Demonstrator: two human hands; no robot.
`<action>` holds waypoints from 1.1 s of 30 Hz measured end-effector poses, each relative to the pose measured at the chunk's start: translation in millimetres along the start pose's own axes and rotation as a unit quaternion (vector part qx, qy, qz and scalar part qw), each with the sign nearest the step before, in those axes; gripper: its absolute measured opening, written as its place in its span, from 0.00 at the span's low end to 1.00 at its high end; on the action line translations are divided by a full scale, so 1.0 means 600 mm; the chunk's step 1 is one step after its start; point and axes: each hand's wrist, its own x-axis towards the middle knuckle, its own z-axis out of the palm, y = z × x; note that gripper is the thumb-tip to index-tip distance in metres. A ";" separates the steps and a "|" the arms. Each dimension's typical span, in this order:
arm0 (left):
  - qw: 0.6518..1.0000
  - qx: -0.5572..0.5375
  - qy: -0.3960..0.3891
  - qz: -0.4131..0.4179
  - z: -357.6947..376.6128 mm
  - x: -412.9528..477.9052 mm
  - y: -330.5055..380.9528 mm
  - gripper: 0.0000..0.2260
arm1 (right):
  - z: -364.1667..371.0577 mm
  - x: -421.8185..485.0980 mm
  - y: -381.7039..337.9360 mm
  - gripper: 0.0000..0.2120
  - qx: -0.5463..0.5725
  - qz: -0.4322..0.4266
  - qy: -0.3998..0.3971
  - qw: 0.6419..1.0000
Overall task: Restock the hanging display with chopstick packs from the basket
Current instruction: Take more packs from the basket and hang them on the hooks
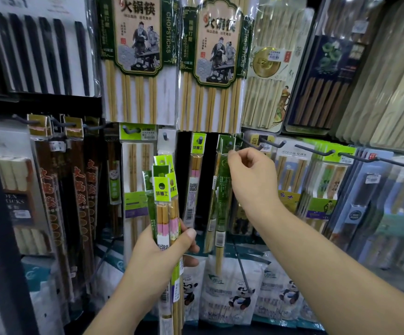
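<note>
Against display hooks (313,150), left fingers (186,238) grip lime-topped packs (163,189), right fingers (236,158) pinch dark-green pack (222,189)

Upright green-topped chopstick packs (162,201), perhaps five

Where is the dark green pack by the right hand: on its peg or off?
On, apparently: a peg tip shows through the dark green pack header, pinched by the right hand.

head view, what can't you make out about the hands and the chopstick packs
1. Whether the green pack is hung yet: the right hand, pinching its top, hides that in the head view.
2. How many packs the bundle in the left hand holds: they overlap, and the lower edge cuts off their ends.
3. The basket: outside the head view.
4. The price label: print too small and blurred.
</note>
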 end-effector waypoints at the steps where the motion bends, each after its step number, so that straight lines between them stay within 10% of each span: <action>1: 1.000 0.002 -0.002 0.002 0.000 0.000 0.001 0.02 | 0.000 -0.003 0.002 0.15 -0.001 0.009 0.007 1.000; 5: 1.000 0.017 -0.008 0.013 -0.001 0.002 0.001 0.02 | 0.004 -0.037 0.004 0.14 0.039 0.008 0.015 0.999; 12: 0.999 0.017 -0.035 0.031 0.002 0.001 -0.001 0.14 | 0.031 -0.090 -0.022 0.04 0.093 -0.024 -0.222 0.970; 21: 0.999 0.020 -0.026 0.020 -0.005 0.002 0.003 0.10 | 0.030 -0.090 -0.019 0.05 0.102 0.004 -0.255 0.962; 33: 0.996 0.023 0.084 0.005 -0.030 0.010 0.011 0.18 | 0.037 -0.023 -0.063 0.13 0.116 0.006 -0.054 0.992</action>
